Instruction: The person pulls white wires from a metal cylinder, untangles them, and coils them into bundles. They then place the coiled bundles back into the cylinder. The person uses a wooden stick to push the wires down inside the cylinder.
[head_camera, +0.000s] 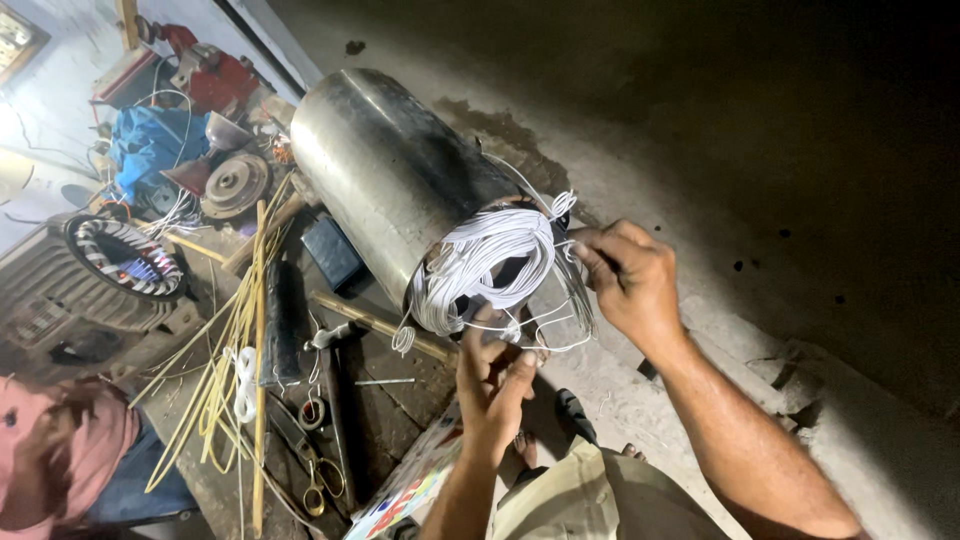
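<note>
Open floor across upper right of frame. Passage at left blocked by steel cylinder, bamboo strips, hammer, scissors and a wound stator.

The cylinder is dull, scuffed metal. Beside both hands, the wire bundle wears smooth, glossy white plastic.

Motor-repair workshop on a rough concrete floor, steel motor cylinder with white winding wire at centre, wound stator at nine o'clock, hammer, scissors and bamboo strips at seven o'clock
</note>
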